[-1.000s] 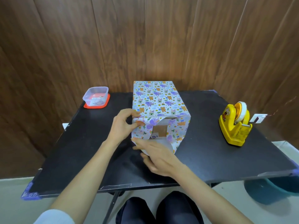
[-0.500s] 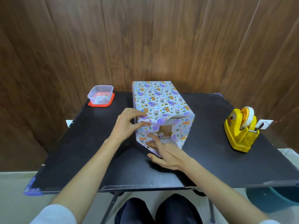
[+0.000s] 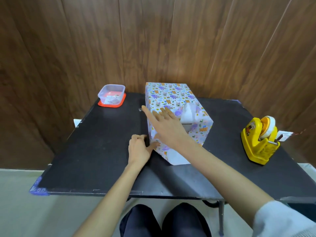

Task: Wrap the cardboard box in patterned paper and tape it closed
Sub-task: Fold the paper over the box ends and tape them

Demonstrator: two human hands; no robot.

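At frame centre on the tabletop [image 3: 102,151], box [image 3: 171,98] end remains unsealed. Right hand [image 3: 167,125] has been lifted off the lower flap [image 3: 177,157], fingers spread; left hand [image 3: 139,149] curled, thumb pressed to paper [image 3: 164,148], pinch undetermined. Taping judged pending.

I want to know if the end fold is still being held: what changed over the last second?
The right hand left the bottom flap and now reaches leftward across the wrapped box, fingers straight. The left hand dropped from the upper fold to the box's lower left corner, thumb on the paper. Tape dispenser and plastic container stayed put.
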